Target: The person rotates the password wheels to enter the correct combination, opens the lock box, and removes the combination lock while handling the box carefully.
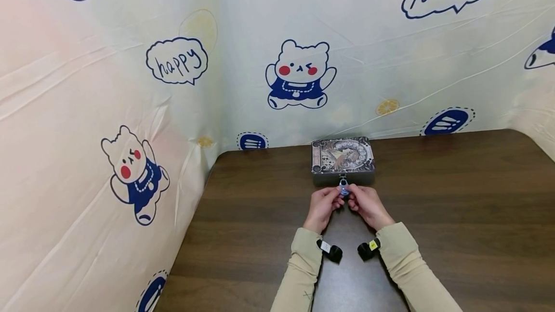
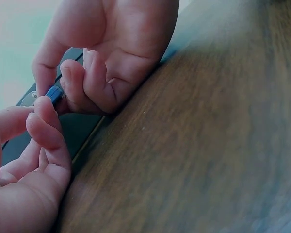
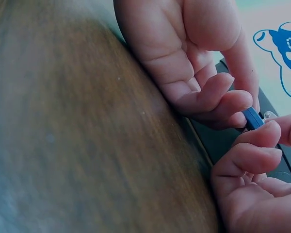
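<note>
A tin box (image 1: 342, 154) with an ornate printed lid stands closed at the table's back edge. From the clasp (image 1: 343, 176) on its front hangs a small blue padlock (image 1: 344, 188) with a metal shackle. My left hand (image 1: 323, 207) pinches the padlock at its left side between thumb and fingers. On the opposite side, the thumb and fingers of my right hand (image 1: 367, 204) pinch it too. In the left wrist view a blue edge of the padlock (image 2: 54, 93) shows between the fingertips; the rest is hidden. Its blue side (image 3: 253, 118) also appears in the right wrist view.
The brown wooden table (image 1: 243, 235) spreads out on both sides of the arms. Right behind the box hangs a pale cloth (image 1: 243, 85) printed with bears and words; it also covers the left side. Both wrists wear small black cameras (image 1: 335, 254).
</note>
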A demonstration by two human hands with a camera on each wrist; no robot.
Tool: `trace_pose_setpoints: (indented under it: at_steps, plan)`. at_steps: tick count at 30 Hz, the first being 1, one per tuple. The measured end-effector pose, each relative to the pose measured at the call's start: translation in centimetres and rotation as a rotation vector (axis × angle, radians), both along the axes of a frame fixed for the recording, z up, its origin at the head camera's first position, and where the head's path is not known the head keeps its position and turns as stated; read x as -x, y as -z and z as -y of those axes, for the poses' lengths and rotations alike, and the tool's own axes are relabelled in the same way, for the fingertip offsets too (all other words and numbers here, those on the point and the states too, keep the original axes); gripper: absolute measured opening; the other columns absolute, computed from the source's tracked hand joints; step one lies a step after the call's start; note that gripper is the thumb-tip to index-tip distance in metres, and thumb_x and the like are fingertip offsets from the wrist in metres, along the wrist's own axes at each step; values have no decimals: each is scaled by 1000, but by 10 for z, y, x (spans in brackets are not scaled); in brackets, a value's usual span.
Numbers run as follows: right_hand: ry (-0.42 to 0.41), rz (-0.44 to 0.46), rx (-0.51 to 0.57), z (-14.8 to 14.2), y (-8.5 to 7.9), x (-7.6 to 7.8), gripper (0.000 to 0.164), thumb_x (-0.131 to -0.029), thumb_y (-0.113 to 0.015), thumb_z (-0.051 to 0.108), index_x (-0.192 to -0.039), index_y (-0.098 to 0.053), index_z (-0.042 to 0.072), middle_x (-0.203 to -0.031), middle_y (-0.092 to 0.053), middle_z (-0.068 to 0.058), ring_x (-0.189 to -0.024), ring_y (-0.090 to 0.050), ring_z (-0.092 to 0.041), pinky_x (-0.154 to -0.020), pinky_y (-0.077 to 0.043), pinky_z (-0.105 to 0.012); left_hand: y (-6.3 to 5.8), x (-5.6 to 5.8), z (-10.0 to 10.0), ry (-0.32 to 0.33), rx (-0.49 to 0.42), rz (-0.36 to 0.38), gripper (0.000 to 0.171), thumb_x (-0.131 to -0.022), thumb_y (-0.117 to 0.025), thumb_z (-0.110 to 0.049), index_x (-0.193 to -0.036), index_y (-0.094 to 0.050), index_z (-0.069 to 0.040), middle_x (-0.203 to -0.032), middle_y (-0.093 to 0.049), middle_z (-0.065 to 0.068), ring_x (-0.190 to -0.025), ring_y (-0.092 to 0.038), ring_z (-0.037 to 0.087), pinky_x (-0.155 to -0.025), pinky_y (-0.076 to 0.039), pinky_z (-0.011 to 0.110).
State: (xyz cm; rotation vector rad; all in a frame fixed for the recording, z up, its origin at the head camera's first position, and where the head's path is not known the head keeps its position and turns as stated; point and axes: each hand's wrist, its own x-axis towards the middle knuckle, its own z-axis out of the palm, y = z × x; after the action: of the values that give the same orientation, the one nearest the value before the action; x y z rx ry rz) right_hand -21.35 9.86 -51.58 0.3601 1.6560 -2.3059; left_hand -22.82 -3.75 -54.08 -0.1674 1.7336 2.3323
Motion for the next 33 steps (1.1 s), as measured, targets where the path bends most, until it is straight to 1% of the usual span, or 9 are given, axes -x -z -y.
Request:
trace_pose_setpoints:
  at_steps: [4,8,13,19,23,30,33]
  plan:
    - [8,22,25,-1,-1,0,32,-97,-52,18,-65,-52,13,-56,-46,6,-50,-44,-5,-46,-37,-16,-1,0,0,-5,-5,2,14,-91,-63,-9,-94,-67,5,-66,-61,-3,-53,-56,4,-51,-47,15]
    - [13,29,35,-1,0,1,35,-98,-53,22,-64,-52,13,-56,-47,5,-50,-45,-5,-46,-37,-16,-1,0,0,1,-1,-1,16,-92,-63,-8,-96,-66,6,-66,-61,-3,-53,-56,4,-51,-47,15]
    - [19,31,33,-1,2,2,33,-98,-53,21,-66,-54,11,-57,-47,5,-50,-44,-5,-46,-37,-16,-2,0,1,-2,-7,12,14,-91,-63,-8,-95,-67,4,-67,-62,-2,-53,-56,4,-50,-47,15]
    - [20,35,-10,0,3,3,32,-97,-54,22,-68,-54,11,-58,-46,5,-49,-43,-5,-46,-37,-16,-1,1,0,-11,-9,25,12,-91,-63,-8,-94,-67,3,-67,-62,-2,-53,-57,4,-50,-46,15]
    - [4,27,-30,0,4,3,30,-97,-53,22,-69,-54,11,-59,-46,6,-48,-43,-4,-45,-37,-16,-1,0,0,-12,-13,29,12,-91,-63,-8,-94,-67,3,-67,-62,-2,-53,-57,5,-50,-46,15]
    - [9,6,-44,1,5,4,28,-96,-53,17,-68,-56,11,-58,-46,6,-47,-43,-4,-45,-38,-15,-2,-1,1,-1,3,11,15,-92,-63,-9,-96,-67,5,-67,-62,-3,-54,-57,5,-51,-46,15]
    - [14,6,-47,1,5,3,27,-95,-53,14,-69,-58,11,-58,-47,6,-47,-43,-3,-44,-38,-15,-2,-1,1,-3,1,17,15,-91,-63,-8,-96,-67,5,-66,-62,-3,-54,-57,5,-51,-47,15]
